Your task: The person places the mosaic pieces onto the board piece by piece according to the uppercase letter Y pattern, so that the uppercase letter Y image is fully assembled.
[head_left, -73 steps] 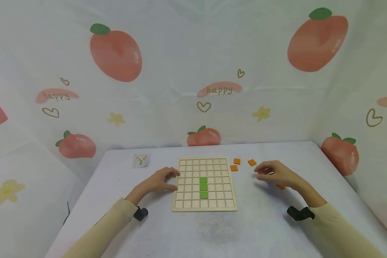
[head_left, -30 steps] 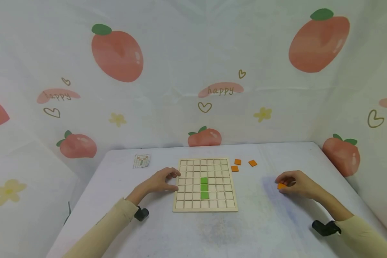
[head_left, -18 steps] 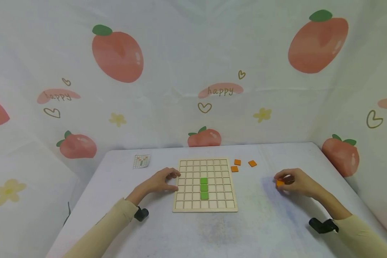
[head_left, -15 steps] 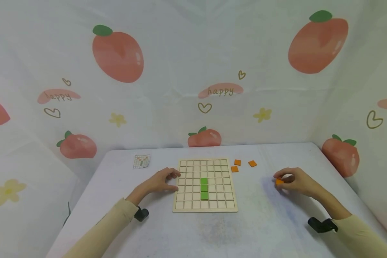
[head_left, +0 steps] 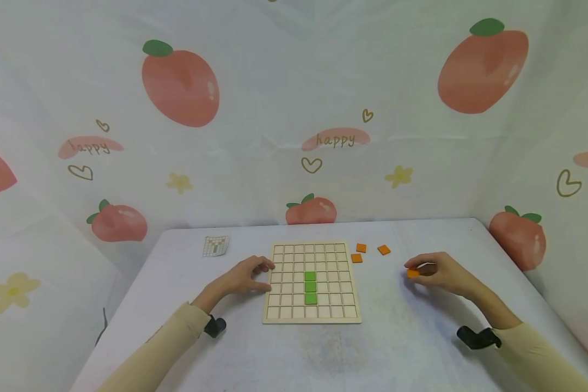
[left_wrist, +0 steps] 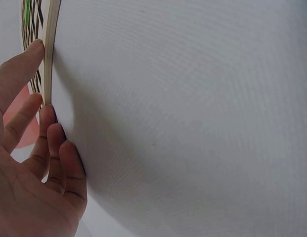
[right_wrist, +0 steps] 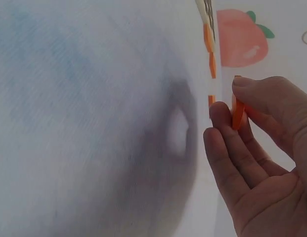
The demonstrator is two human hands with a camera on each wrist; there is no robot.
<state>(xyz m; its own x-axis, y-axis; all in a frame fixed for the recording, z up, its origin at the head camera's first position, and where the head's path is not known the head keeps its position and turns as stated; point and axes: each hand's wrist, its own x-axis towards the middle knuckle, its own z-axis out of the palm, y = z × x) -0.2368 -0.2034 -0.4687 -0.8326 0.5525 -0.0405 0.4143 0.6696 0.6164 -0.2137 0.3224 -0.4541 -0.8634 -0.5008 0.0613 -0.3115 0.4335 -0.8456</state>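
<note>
A pale wooden grid board (head_left: 348,319) lies on the table, with three green square tiles (head_left: 311,287) in a column in its cells. My left hand (head_left: 242,276) rests at the board's left edge. Seen from the left wrist, the thumb and index fingertips touch the rim (left_wrist: 50,54), spread apart, while the other fingers (left_wrist: 71,163) bend loosely beside it. To the right of the board, my right hand (head_left: 438,272) pinches an orange square tile (head_left: 412,273) between thumb and fingers. The right wrist view shows this tile (right_wrist: 238,112) edge-on, lifted off the table.
Three more orange tiles (head_left: 361,248) lie beyond the board's upper right corner. A small paper card (head_left: 216,246) printed with a grid pattern lies at the table's back left. Behind the table (head_left: 382,348) hangs a fruit-print curtain (head_left: 255,81).
My right hand reached right to an orange tile on the table, took it between thumb and fingers, and has moved back left with it. The left hand stays at the board's edge.
</note>
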